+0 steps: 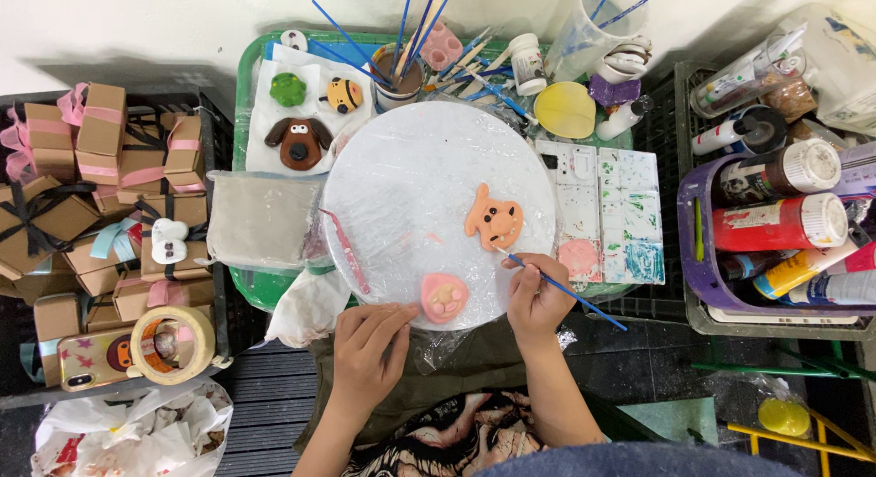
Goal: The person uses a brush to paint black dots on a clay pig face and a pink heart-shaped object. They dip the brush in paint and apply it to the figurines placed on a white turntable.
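A thin blue brush (566, 291) is gripped in the right hand (537, 299), fingers closed around it, its tip brought to the lower edge of an orange clay face (494, 219). That face lies right of centre on a round board (438, 212) wrapped in clear film. The left hand (368, 349) is laid at the board's near edge, fingers loosely curled and holding nothing, fingertips close beside a pink clay piece (444, 297). A paint palette (602, 212) is seen just right of the board. Finished clay figures (301, 141) are set on white paper behind it, and small tied boxes (100, 176) are stacked at left.
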